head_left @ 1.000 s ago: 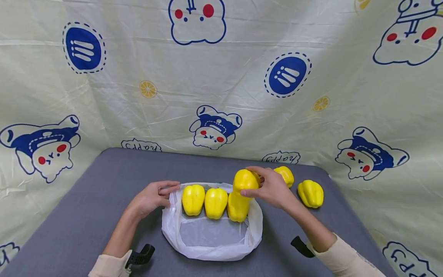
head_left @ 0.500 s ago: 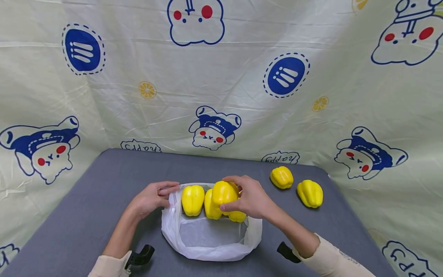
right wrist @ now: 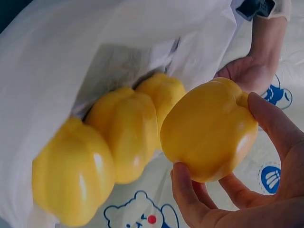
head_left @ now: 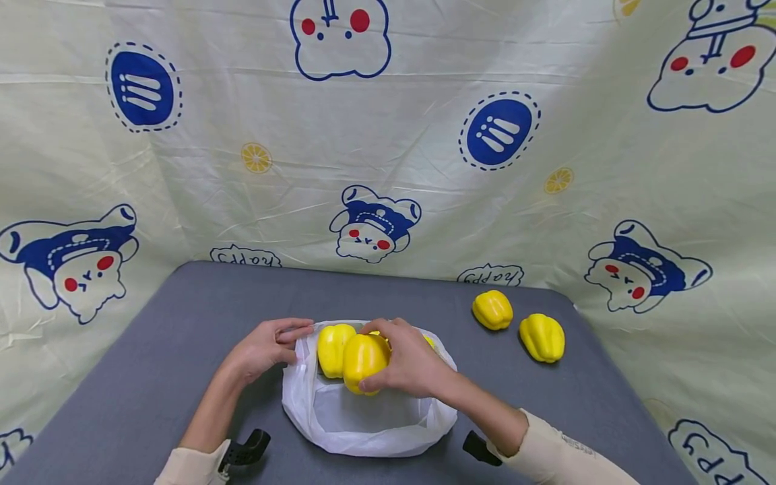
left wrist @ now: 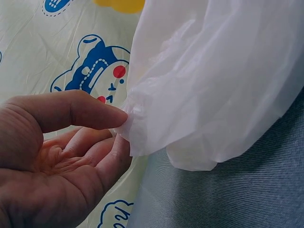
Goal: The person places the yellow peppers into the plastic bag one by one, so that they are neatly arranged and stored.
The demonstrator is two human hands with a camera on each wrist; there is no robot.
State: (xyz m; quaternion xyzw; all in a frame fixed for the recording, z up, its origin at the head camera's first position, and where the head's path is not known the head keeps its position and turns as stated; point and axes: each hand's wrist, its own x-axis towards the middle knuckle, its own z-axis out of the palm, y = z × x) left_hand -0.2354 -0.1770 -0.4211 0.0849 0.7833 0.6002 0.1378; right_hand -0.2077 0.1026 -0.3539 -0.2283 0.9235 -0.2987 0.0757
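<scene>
A white plastic bag lies with its mouth wide on the grey table. My left hand pinches the bag's left edge between thumb and fingers, as the left wrist view shows up close. My right hand grips a yellow bell pepper between thumb and fingertips, over the bag's opening. Three more yellow peppers sit in a row along the far side of the bag: the left one, the middle one and the right one. In the head view my right hand and its pepper mostly cover the last two.
Two loose yellow peppers, one farther back and one nearer, lie on the grey table right of the bag. A pale printed cloth hangs behind the table and along its sides.
My right hand has carried its pepper leftward and slightly nearer, from above the right pepper to in front of the middle one. My left hand keeps its place on the bag's edge.
</scene>
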